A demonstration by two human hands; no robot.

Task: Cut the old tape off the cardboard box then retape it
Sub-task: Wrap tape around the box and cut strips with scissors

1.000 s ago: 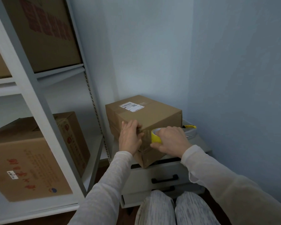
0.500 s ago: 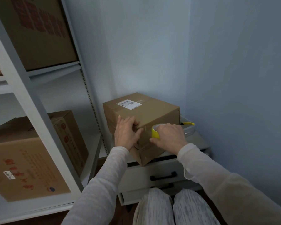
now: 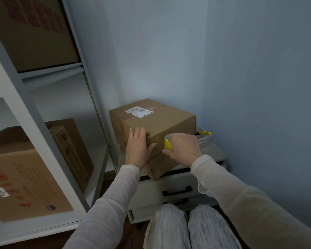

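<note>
Seemingly past cutting and into retaping: steadies the cardboard box (image 3: 165, 121), overhanging the front edge of the drawer unit (image 3: 216, 154), with the left hand (image 3: 137, 150) and its straight fingers (image 3: 139, 134), grips the yellow tape roll (image 3: 167, 143) in the right hand (image 3: 184, 147) at its near corner, sealing likely unfinished.

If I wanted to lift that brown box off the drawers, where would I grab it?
Probably under its bottom edges on either side of the near corner, coming from the front. The cardboard box sits corner-on to you, its near corner overhanging the drawer unit, so fingers could hook beneath there. The wall crowds its far side.
</note>
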